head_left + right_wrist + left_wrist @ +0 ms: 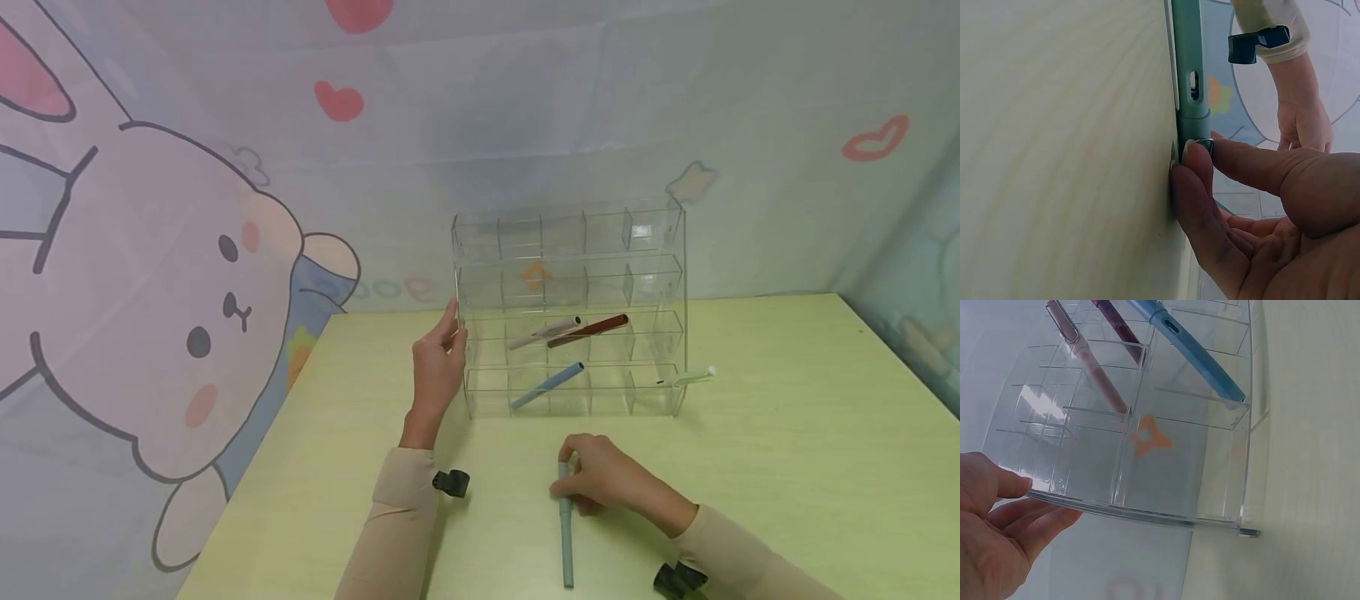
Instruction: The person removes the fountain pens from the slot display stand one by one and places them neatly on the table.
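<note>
A clear acrylic pen rack (684, 283) with several tiers of compartments stands upright on the table. My left hand (437, 367) holds its left side panel, thumb on one face and fingers on the other, as the left wrist view shows. On the table in front of the rack lies a grey-green pen (566, 542), pinched near its far end by my right hand (611, 475). In the right wrist view, thumb and fingers close around the pen (1191, 37) by its clip, low against the tabletop.
Leaning in the rack are a pink pen (542, 334) and a dark red pen (592, 330) in one tier, with a blue pen (547, 386) and a pale green pen (693, 377) in the lowest. Behind the table (787, 467) hangs a printed cloth (525, 108).
</note>
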Demonstrator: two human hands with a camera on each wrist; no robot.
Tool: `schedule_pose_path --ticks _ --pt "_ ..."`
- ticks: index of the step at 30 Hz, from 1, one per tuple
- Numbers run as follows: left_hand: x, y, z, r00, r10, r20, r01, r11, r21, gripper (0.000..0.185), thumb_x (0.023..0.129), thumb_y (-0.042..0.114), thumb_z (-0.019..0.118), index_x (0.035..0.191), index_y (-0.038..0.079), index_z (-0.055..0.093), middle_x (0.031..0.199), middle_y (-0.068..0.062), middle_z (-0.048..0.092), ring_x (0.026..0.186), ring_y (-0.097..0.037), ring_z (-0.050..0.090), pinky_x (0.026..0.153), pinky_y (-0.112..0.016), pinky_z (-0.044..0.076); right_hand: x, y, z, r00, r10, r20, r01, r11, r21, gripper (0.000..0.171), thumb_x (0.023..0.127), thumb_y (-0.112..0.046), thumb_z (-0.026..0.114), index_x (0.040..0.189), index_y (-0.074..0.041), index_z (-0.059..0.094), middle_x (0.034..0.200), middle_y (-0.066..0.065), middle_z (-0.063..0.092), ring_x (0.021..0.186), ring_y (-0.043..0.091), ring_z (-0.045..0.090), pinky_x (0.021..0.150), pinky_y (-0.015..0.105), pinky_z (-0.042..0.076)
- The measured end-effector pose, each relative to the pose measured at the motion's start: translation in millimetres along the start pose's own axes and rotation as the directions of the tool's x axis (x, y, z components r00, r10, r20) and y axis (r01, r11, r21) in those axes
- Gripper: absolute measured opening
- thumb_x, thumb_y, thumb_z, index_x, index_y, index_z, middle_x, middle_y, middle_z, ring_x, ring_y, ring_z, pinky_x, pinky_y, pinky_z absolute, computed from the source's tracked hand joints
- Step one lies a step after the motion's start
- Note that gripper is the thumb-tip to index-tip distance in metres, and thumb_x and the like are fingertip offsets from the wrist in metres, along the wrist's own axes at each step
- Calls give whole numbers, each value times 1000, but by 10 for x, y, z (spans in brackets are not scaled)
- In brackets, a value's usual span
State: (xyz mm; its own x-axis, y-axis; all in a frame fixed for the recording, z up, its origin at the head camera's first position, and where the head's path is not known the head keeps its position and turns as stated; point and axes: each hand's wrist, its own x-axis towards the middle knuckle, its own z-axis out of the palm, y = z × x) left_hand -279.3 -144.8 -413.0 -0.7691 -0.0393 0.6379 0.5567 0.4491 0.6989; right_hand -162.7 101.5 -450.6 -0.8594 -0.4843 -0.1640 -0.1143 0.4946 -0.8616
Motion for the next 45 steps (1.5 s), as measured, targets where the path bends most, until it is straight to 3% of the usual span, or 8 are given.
schedule_pose_path --ticks 18,29,45 --pt "-4 2 -5 1000 -9 -1 9 1000 -8 49 96 -4 62 144 3 52 120 -26 64 106 -33 68 83 -44 58 -18 -32 13 1000 12 -5 -12 1000 -11 36 85 -10 80 110 5 59 55 7 62 45 17 57 46 29 47" --pt "4 9 -4 1000 5 -7 -5 1000 -9 49 96 -6 62 143 0 52 116 -28 66 105 -35 69 83 -45 58 -21 -38 1 999 -32 -16 32 998 -45 32 86 -11 79 106 5 60 53 5 58 45 14 51 46 28 42" --pt "0 -9 9 1000 -11 -12 11 1000 -9 50 96 -5 63 144 4 53 116 -27 67 105 -34 69 83 -44 58 -42 -45 -94 999 30 -19 -31 997 -67 41 89 -18 78 116 7 59 64 6 65 53 20 62 52 31 48"
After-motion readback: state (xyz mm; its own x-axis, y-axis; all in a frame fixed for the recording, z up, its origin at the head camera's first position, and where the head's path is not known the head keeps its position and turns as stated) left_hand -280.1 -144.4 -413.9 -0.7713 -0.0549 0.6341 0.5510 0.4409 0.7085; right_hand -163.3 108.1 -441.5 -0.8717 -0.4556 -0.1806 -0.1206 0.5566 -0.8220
